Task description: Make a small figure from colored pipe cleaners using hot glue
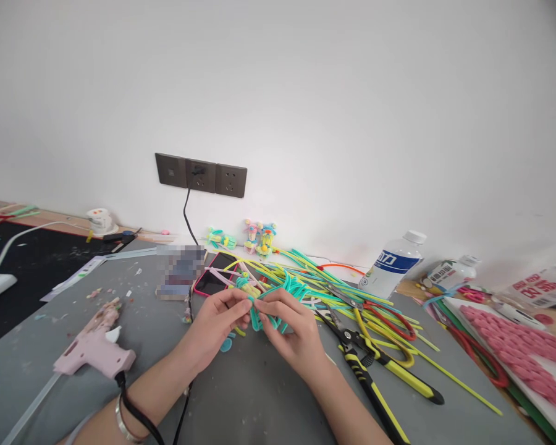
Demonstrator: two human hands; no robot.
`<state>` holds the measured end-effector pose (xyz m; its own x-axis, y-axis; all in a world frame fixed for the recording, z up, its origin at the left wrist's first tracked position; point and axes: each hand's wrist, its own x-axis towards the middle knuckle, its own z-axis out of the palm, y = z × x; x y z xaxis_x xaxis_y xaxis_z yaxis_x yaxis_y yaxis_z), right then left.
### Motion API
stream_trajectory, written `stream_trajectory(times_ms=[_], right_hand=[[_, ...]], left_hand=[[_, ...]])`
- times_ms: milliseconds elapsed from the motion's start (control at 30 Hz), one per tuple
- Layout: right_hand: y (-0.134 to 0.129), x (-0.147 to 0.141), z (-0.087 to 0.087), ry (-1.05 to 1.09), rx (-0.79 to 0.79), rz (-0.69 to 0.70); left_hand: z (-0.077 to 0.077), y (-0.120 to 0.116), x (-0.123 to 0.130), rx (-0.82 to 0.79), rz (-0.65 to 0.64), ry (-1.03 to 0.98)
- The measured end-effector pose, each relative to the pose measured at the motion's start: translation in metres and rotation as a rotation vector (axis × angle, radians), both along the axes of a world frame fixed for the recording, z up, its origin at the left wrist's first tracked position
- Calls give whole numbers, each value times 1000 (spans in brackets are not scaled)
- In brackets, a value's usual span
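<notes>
My left hand [222, 321] and my right hand [291, 327] meet above the middle of the grey mat. Both are closed, thumbs and forefingers pinching a teal pipe cleaner [254, 318] between them. More teal pipe cleaner loops [291, 285] show just behind the right fingers; whether they join the held piece cannot be told. Beyond my hands lies a loose heap of yellow and green pipe cleaners [315, 272]. A small teal and yellow pipe cleaner bundle [246, 283] sits right behind my fingertips. Flat blue discs [227, 343] lie beside my left hand.
A pink hot glue gun [95, 352] with a glue stick lies left, its cord passing my left forearm. Yellow-black pruning shears [375, 358] and red-handled scissors [389, 318] lie right. A white bottle [393, 266], phone [217, 274] and small pipe cleaner figures [266, 240] stand or lie farther back.
</notes>
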<state>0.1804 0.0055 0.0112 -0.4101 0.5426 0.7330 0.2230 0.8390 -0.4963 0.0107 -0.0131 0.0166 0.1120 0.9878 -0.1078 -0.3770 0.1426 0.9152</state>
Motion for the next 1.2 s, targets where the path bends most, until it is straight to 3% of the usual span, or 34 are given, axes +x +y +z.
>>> stream_trajectory(times_ms=[500,700,933,1200], right_hand=[[-1,2,0,-60,-26,36],[2,3,-1,0,-21,33],[5,4,-1,244,-284,18],[6,1,-6,340,-491,54]], left_hand=[[-5,3,-2,-56,35,-98],[0,2,-3,-71,-22,-124],[-2,2,-3,-69,-58,-78],[-1,1,-3,-53,-22,48]])
